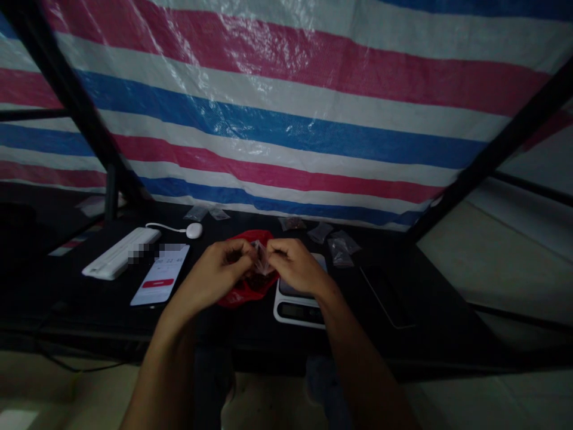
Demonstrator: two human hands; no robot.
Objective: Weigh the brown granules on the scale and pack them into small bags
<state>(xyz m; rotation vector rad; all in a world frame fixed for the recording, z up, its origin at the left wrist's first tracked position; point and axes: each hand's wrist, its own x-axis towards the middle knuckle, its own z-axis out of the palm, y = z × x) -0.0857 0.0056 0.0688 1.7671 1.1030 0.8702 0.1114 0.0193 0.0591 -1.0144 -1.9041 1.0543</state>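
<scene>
Between my two hands is a small clear plastic bag [262, 263], pinched at its edges. My left hand [230, 263] grips one side of it with thumb and fingers closed. On the other side, the fingers of my right hand [293, 261] are closed on the same bag. Underneath lies a red plastic bag [244, 292], spread open, with dark contents that I cannot make out. A white digital scale [299, 313] sits partly beneath my right hand and wrist, its display facing me.
Several small clear bags [341, 251] lie at the back right, with more clear packets [206, 212] at the back left. To the left are a lit phone [156, 283], a white power strip [120, 254] and a white cabled puck [194, 230]. A dark phone-like slab [387, 297] lies right. Striped sheeting [286, 137] hangs behind.
</scene>
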